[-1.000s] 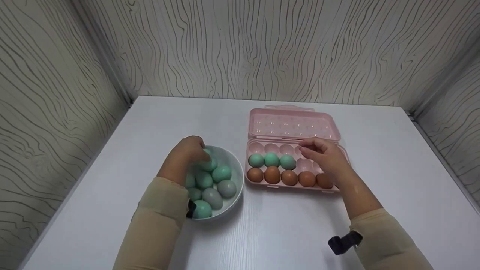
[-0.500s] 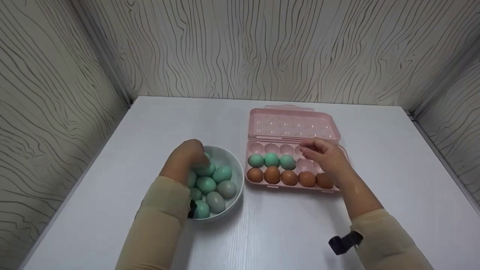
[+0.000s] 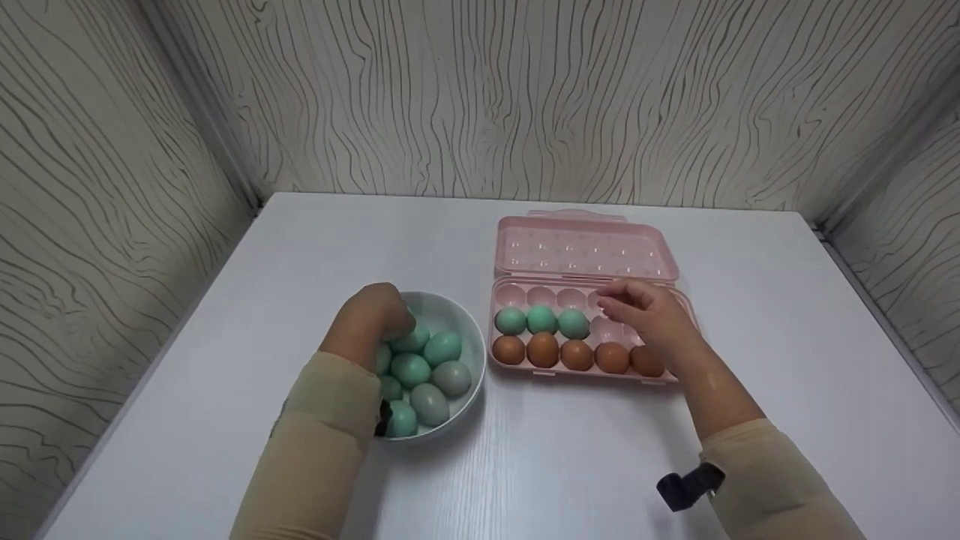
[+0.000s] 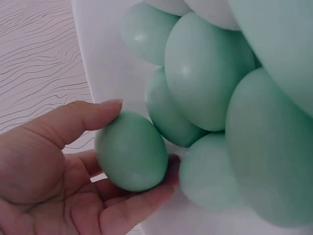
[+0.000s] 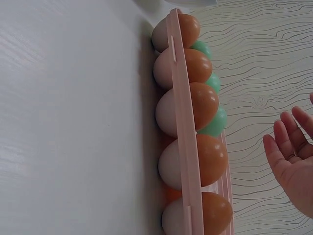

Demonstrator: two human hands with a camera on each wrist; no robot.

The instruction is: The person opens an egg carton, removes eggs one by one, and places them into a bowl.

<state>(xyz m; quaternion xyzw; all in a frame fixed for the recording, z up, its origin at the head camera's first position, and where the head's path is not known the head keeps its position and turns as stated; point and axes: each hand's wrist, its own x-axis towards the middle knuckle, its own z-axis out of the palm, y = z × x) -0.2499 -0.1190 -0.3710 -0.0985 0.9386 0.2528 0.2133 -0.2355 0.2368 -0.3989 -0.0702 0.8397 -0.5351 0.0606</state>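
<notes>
Probably light, rigid and crackable, the green egg wants a gentle hold round its middle; the left hand pinches it just inside the bowl, bottom contact unclear. The right hand hangs loose over the carton.

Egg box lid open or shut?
Open: the pink lid is folded back behind the egg box, leaving brown eggs and green eggs exposed.

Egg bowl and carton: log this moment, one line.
left grip: holding green egg at bowl; right grip: nothing held, over carton; lid: open; front row: brown eggs
</notes>
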